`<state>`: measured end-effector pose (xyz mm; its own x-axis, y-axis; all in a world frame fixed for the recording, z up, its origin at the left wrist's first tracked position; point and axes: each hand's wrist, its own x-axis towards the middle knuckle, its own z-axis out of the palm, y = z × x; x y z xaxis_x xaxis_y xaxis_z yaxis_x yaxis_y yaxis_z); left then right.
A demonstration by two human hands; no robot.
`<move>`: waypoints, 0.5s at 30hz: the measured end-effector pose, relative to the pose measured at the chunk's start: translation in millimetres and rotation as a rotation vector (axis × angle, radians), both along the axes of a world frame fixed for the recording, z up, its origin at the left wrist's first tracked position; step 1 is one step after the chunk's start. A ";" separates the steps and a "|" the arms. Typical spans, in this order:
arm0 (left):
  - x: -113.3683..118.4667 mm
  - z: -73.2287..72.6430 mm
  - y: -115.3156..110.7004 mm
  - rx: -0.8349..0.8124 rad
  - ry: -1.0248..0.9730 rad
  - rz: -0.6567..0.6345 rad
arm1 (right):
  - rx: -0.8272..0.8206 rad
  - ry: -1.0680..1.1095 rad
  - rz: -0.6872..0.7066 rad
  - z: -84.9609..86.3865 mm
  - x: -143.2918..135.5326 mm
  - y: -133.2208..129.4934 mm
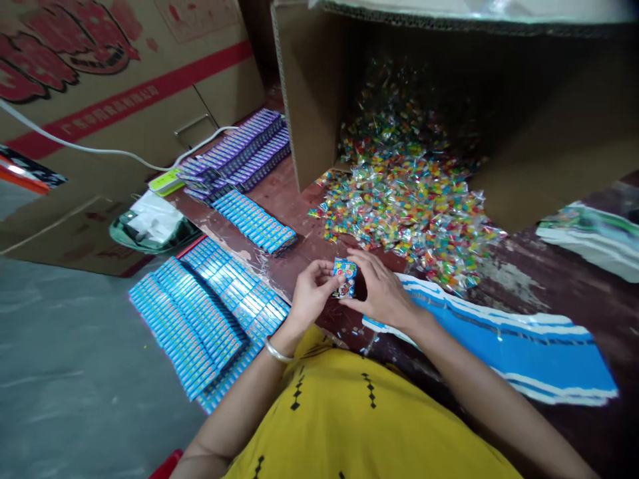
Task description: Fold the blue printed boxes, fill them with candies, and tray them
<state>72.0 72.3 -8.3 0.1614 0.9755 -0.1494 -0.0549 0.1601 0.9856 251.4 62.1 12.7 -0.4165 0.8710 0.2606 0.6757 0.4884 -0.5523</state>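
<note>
A small blue printed box (345, 276) is between my two hands, near the table's front edge. My left hand (315, 290) pinches it from the left, with the thumb across its face. Curved around its right side, my right hand (379, 287) has fingers at the top edge and the thumb at the bottom. To the right lies a fanned stack of flat blue-and-white cartons (524, 346). Beyond my hands, clear packets of colourful candy (414, 213) spill out of a large cardboard box (314, 93). A row of blue boxes (254, 223) lies to the left of the candy.
Many blue boxes (187, 326) fill a tray at the left front. Purple boxes (239, 156) are stacked farther back, near a white cable (100, 150) and a green power strip (167, 182). A green basket (122, 236) holds white material. More flat cartons (594, 239) lie far right.
</note>
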 end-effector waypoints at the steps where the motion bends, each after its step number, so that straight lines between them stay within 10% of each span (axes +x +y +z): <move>1: -6.2 -0.8 3.5 0.034 0.101 0.002 | -0.001 -0.003 0.001 -2.7 -1.5 1.0; 8: -58.7 -6.3 38.7 0.511 1.039 0.287 | -0.036 -0.058 -0.117 -9.5 9.0 1.2; 15: -72.4 -7.4 61.8 0.582 1.249 0.361 | -0.043 -0.114 -0.286 -13.7 52.7 -4.7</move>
<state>-0.4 134.1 -15.7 -0.0426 0.9048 0.4238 0.9351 -0.1133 0.3359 304.1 57.5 -1.0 -0.1773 0.9664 0.1863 0.8410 0.2471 -0.4813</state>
